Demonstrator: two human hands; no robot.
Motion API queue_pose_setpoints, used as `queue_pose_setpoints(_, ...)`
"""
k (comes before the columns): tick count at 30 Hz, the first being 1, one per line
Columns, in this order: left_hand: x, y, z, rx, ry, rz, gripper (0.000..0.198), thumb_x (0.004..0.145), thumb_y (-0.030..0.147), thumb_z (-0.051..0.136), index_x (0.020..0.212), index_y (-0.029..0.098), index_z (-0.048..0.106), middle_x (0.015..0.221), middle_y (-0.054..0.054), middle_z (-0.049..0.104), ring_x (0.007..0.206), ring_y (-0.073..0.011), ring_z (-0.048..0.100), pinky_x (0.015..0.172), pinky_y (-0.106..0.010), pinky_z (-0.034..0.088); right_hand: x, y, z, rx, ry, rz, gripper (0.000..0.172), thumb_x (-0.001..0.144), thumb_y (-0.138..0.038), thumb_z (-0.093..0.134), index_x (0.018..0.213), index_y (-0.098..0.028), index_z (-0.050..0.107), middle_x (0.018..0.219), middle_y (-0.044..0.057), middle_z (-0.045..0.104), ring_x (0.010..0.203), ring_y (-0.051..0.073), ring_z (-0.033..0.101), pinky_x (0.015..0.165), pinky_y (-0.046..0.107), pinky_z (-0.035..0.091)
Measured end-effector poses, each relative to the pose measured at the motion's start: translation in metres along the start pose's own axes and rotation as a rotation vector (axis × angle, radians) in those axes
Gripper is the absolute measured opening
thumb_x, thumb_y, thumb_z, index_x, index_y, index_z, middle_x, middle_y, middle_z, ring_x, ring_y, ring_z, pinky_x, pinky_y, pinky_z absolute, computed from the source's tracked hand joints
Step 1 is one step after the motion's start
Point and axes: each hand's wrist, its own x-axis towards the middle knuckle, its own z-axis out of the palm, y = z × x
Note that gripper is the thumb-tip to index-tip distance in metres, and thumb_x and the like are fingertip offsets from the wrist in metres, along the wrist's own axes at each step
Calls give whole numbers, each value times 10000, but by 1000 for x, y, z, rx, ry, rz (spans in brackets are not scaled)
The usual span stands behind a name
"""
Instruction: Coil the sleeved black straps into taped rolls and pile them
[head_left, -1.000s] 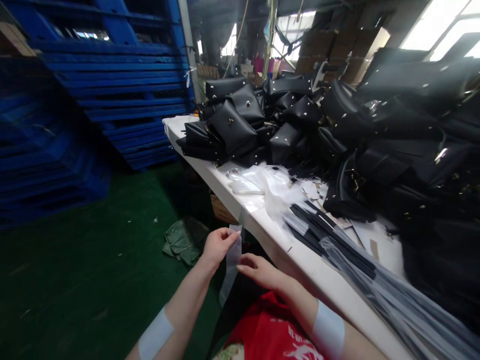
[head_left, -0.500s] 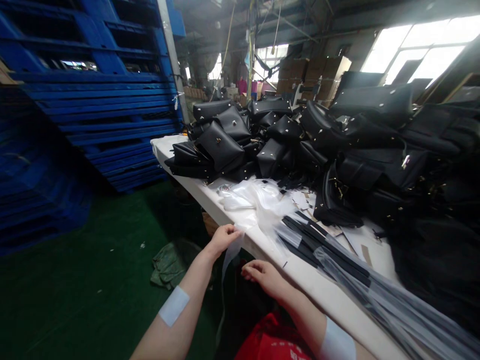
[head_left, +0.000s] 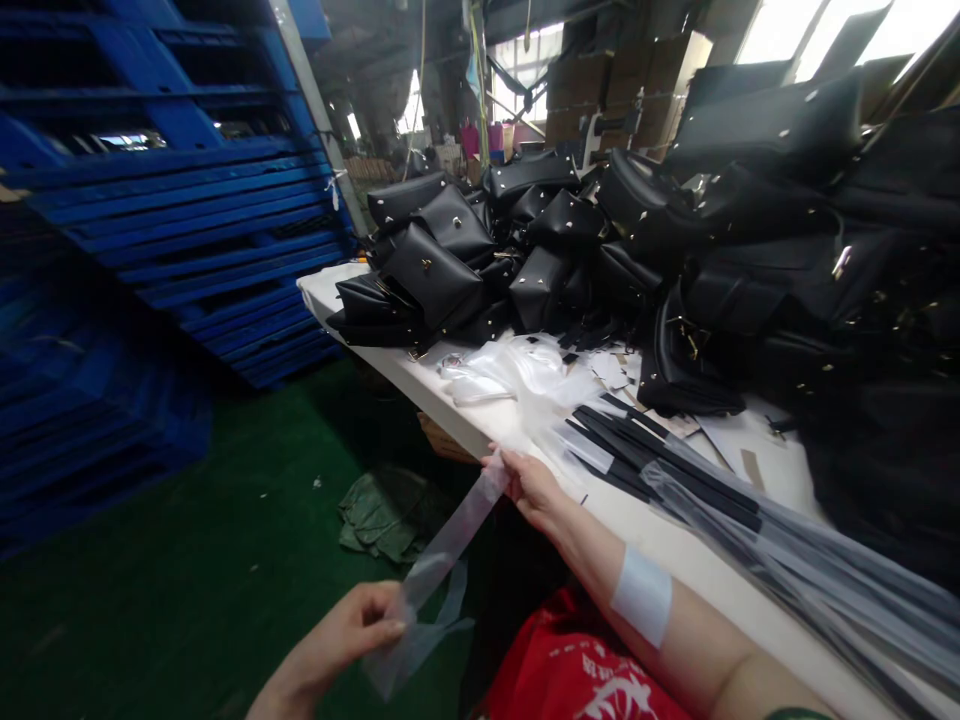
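A clear plastic strip (head_left: 459,520) stretches slantwise between my two hands, off the table's near edge. Low in the view, my left hand (head_left: 360,625) pinches its lower end, where loose film hangs down. My right hand (head_left: 529,485) is closed on the upper end, by the table edge; its fingertips are partly hidden. Beyond it on the white table (head_left: 450,412) lies a heap of clear plastic film (head_left: 517,370). Black straps (head_left: 637,450), partly wrapped in plastic, lie to the right of the heap.
Black bags (head_left: 435,280) with metal fittings are piled along the far side and right of the table. Stacked blue pallets (head_left: 217,215) stand at the left. A crumpled green cloth (head_left: 394,510) lies on the green floor beside the table. Cardboard boxes (head_left: 577,100) stand behind.
My left hand has moved down and left, drawing the plastic strip out. My right hand has risen to the table edge and now grips the strip's upper end. The view has shifted slightly.
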Motion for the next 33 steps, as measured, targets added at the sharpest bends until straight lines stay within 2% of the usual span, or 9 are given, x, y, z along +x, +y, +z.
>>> queue_pose_setpoints(6,-44,-83,-20,-27,61,-316,580,565,724,706,651,153,648,639,-7,559,584,-134,471,590,-256,374,1,12,-6,-127,2,-42,226,824,-374,645,899,-163,673,757,50,744,697,162,699,728,282,534)
queue_pose_setpoints(10,-32,-98,-17,333,197,-484,564,446,692,717,433,192,455,462,32,409,508,-159,448,570,-295,375,-1,21,-13,-239,-16,-82,371,754,-517,677,847,-158,670,729,48,720,692,180,679,749,321,522)
queue_pose_setpoints(13,-9,-67,-1,657,341,-503,411,500,485,731,398,205,449,519,-36,553,686,-305,623,694,-392,461,-11,23,-16,-467,-49,-197,451,734,-603,660,807,-159,692,757,58,719,723,207,664,760,353,513)
queue_pose_setpoints(15,8,-29,19,734,408,-296,278,589,412,699,455,202,575,876,-137,722,1050,-390,617,908,-459,448,-24,24,-14,-670,-127,-287,426,746,-589,659,756,-167,710,754,54,718,724,213,650,744,348,505)
queue_pose_setpoints(18,30,30,54,529,361,85,278,724,479,644,643,226,727,1433,-96,524,1328,-351,450,1114,-450,326,-47,27,-9,-831,-365,-355,334,824,-489,624,784,-177,739,781,40,721,739,198,643,725,312,494)
queue_pose_setpoints(21,48,70,82,228,313,217,359,744,549,644,856,234,775,1426,-97,537,1305,-343,487,1127,-460,335,-64,31,-7,-853,-538,-353,290,874,-412,578,783,-181,728,756,18,698,719,175,631,686,276,488)
queue_pose_setpoints(24,65,84,92,0,280,146,569,714,574,664,1141,201,712,1288,-135,647,1200,-338,583,1074,-482,407,-72,31,-11,-944,-529,-425,277,891,-348,540,725,-181,684,716,6,666,673,160,612,640,258,482)
queue_pose_setpoints(29,80,79,87,164,453,206,424,633,561,730,855,204,785,1381,-117,575,1300,-366,479,1160,-483,271,-72,19,-18,-1172,-459,-779,198,886,-245,535,967,-261,715,1123,38,692,1134,205,589,1018,359,405)
queue_pose_setpoints(33,76,80,88,-13,310,197,441,708,532,705,1021,226,755,1156,-86,719,1109,-324,628,1027,-453,450,-73,10,-18,-1467,-440,-872,258,823,-205,588,1023,-301,719,1431,37,517,1379,249,373,1138,478,222)
